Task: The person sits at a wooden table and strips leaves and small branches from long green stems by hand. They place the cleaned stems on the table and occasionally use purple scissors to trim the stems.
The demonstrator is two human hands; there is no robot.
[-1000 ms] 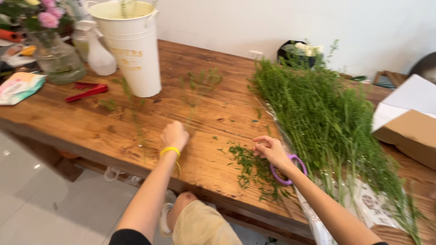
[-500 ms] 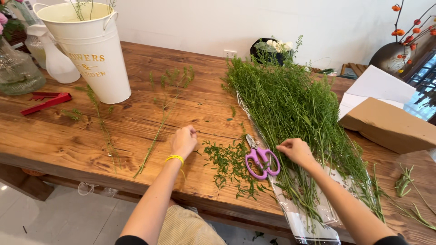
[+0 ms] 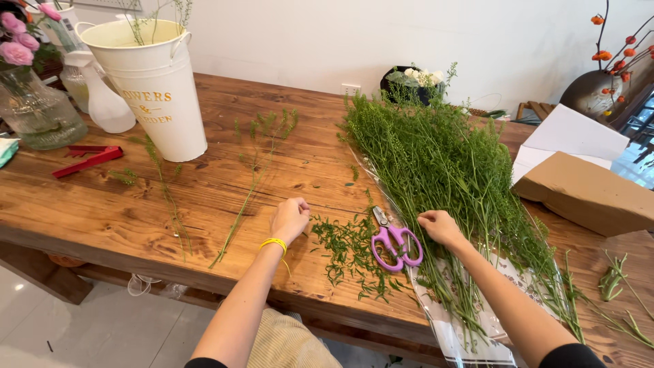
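My left hand (image 3: 291,218) rests curled on the wooden table (image 3: 95,218), a yellow band on its wrist, just left of a pile of green trimmings (image 3: 349,252). A single long green stem (image 3: 248,194) lies to its left. My right hand (image 3: 441,227) lies on the stems of a big bunch of fine greenery (image 3: 443,163), fingers bent around a few stems. The bunch rests on clear wrapping (image 3: 470,337). Purple-handled scissors (image 3: 395,242) lie between my hands, untouched.
A white metal bucket (image 3: 157,88) stands at the back left, with a spray bottle (image 3: 105,95), a glass vase of pink flowers (image 3: 34,102) and a red tool (image 3: 88,159) beside it. A brown box (image 3: 589,194) and white paper (image 3: 572,133) sit at right.
My view has shifted right and closer. The scissors, held by my right hand a second ago, now lie on the table. My right hand has moved onto the greenery stems.
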